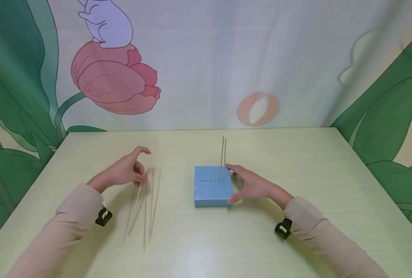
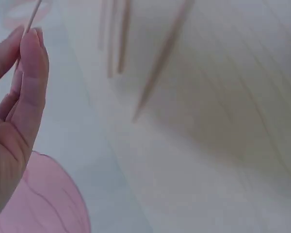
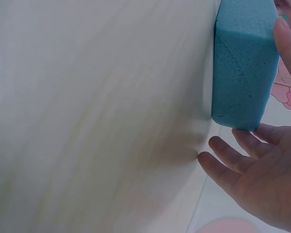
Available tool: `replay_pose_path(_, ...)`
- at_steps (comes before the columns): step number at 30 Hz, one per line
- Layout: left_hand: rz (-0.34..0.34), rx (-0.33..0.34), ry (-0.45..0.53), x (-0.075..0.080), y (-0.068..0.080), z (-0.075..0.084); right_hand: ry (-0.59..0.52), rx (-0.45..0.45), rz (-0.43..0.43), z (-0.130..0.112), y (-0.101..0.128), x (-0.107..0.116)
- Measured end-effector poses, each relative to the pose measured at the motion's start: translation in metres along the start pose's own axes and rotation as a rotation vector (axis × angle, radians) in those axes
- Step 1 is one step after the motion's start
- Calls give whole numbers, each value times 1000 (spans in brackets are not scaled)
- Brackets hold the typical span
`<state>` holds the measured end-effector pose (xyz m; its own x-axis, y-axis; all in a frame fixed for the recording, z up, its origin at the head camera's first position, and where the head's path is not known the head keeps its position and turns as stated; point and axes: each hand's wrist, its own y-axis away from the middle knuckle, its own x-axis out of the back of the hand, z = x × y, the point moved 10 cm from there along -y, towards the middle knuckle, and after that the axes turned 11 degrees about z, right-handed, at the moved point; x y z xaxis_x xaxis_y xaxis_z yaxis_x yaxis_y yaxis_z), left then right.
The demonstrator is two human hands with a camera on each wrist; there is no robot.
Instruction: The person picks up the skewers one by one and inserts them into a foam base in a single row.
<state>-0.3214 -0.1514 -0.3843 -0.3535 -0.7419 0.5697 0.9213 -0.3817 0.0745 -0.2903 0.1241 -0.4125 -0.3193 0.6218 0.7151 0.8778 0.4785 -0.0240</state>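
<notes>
My left hand (image 1: 127, 170) is above loose wooden sticks (image 1: 155, 204) on the left of the table. Between its thumb and fingertips it pinches one thin wooden stick (image 2: 35, 13), which slants down in the head view. A blue foam block (image 1: 206, 193) with a row of small holes lies flat near the middle. Two wooden sticks (image 1: 221, 154) stand upright in its right part. My right hand (image 1: 256, 183) holds the block's right side, thumb at the near corner and index finger at the far one. The right wrist view shows its other fingers (image 3: 218, 172) spread beside the block.
The pale wooden table (image 1: 296, 154) reaches back to a curtain (image 1: 199, 77) printed with plants and a pink flower. Several sticks lie roughly lengthwise left of the block. A black camera mount (image 1: 103, 217) sits on the left wrist, another (image 1: 283, 228) on the right.
</notes>
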Motion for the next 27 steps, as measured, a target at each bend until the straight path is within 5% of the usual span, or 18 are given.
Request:
replay_pose_path(7,274,-237,94,12,9,63,-13,1,-4,1,0,0)
replay_pose_path(11,376,-305,158,7,11,91,-15,-3,-3,1,0,0)
replay_pose_path(20,478,-533,269,-11,11,143,-12,1,4,1,-1,0)
replay_pose_path(27,489,-677,282,-28,6,176,-16,16,7,-3,-1,2)
